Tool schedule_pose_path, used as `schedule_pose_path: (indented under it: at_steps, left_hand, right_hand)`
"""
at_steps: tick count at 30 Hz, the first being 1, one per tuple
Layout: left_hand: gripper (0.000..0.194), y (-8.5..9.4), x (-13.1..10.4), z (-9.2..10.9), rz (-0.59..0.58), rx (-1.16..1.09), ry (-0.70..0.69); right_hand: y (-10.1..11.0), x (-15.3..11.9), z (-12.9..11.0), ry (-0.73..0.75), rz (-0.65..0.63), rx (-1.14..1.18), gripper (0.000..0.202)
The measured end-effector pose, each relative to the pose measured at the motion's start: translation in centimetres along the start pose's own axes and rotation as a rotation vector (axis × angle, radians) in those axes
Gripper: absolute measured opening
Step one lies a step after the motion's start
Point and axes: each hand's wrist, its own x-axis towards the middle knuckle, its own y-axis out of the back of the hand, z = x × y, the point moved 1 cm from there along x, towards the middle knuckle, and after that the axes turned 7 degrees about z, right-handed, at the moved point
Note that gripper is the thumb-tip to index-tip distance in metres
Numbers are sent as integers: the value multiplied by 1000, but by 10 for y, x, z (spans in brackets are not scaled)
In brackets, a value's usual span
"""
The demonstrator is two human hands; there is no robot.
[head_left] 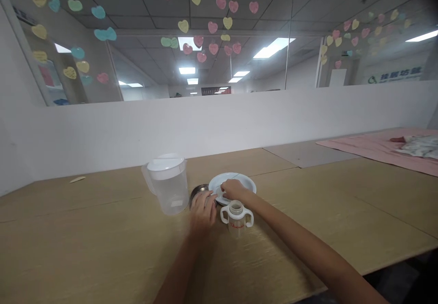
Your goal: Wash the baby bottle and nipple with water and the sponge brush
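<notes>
My left hand (202,210) rests at the front of a round metal bowl (197,190), its fingers spread over the rim. My right hand (233,189) reaches over a pale blue-white plate (248,183), fingers curled down toward its left part; what they hold, if anything, is too small to make out. Just in front of the plate stands a clear baby bottle (237,222) with two white handles and red lettering, upright, its mouth uncovered. To the left of the bowl is a translucent plastic pitcher (171,190) with a white lid.
A wooden table (102,240) carries everything. A thin flat piece (77,179) lies at the far left. On the far right are a pink cloth (362,146) and patterned fabric (422,146). A white wall (219,121) with windows rises behind.
</notes>
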Motion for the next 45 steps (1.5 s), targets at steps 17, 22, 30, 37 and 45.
schedule_pose_path:
  at_steps: [17, 22, 30, 37, 45]
  left_hand:
    - [28, 2, 1, 0, 30, -1, -6]
    - [26, 0, 0, 0, -22, -38, 27]
    - [30, -9, -7, -2, -90, -47, 73]
    - [44, -15, -17, -12, -172, -138, 300]
    - [34, -28, -4, -5, -118, -555, 621]
  right_hand:
    - [-11, 9, 2, -66, 17, -82, 23]
    - [3, 7, 17, -134, 140, -58, 25]
    - [24, -2, 28, -306, 351, 213, 18]
    - [11, -2, 19, -270, 209, 680, 10]
    - [-2, -9, 17, -126, -14, 1055, 18]
